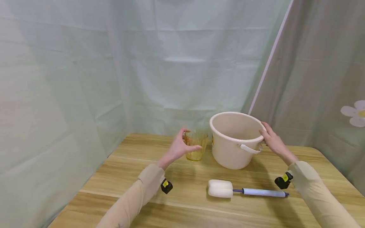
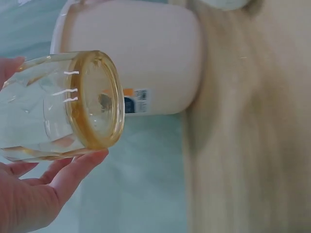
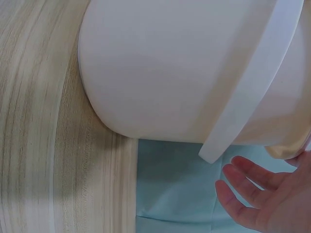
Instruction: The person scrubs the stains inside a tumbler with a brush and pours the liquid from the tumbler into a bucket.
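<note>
My left hand (image 1: 178, 148) holds a clear amber glass cup (image 1: 196, 155), thumb on one side and fingers on the other. In the left wrist view the cup (image 2: 97, 102) shows its thick base, held off the table. Just right of it stands a cream bucket (image 1: 231, 155) with a white handle (image 1: 251, 149) hanging down its side. My right hand (image 1: 273, 141) grips the bucket's rim at the right. In the right wrist view several fingers (image 3: 248, 182) stand apart from the bucket wall, beside the handle's end (image 3: 214, 148).
A brush with a white sponge head (image 1: 220, 188) and a pale blue handle (image 1: 265, 192) lies on the wooden table (image 1: 119, 177) in front of the bucket. Pale green curtains (image 1: 185, 63) hang behind and left, a greyer curtain (image 1: 313, 79) at right.
</note>
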Demonstrator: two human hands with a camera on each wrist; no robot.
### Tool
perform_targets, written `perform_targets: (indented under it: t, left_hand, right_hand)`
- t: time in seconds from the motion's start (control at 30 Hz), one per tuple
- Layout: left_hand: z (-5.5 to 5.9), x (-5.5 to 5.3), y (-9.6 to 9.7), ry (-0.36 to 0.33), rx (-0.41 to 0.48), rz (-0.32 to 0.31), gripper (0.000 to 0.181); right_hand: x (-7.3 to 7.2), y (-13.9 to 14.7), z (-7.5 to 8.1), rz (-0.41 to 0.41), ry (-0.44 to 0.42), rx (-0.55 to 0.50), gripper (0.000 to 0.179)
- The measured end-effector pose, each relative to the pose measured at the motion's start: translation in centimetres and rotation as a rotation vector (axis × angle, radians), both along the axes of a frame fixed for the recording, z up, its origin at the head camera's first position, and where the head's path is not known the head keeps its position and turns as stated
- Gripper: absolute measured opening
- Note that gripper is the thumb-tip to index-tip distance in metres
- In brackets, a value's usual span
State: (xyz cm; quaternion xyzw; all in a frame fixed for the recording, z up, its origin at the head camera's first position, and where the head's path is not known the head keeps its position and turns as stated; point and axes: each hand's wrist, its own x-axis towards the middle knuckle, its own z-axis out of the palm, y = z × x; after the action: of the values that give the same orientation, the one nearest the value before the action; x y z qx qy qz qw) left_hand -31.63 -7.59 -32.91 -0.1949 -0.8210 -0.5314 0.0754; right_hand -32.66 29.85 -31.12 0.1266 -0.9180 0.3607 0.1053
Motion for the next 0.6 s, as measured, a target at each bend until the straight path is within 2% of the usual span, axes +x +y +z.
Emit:
perform_targets:
  t: [0.27, 0.43, 0.6]
  left_hand:
    - [-2.6, 1.1, 0.0, -0.018, -0.018, -0.029, 0.08]
    - [-4.3, 2.0, -0.5, -0.038, -0.02, -0.068, 0.081]
    - [-5.8, 2.8, -1.3, -0.033, -0.051, -0.104, 0.082]
  right_hand:
    - [0.0, -0.1, -0.1, 0.009, 0.004, -0.017, 0.057]
    - [-0.1, -0.3, -0.3, 0.011, -0.01, -0.042, 0.057]
    - [-0.2, -0.4, -0.4, 0.005, 0.01, -0.037, 0.057]
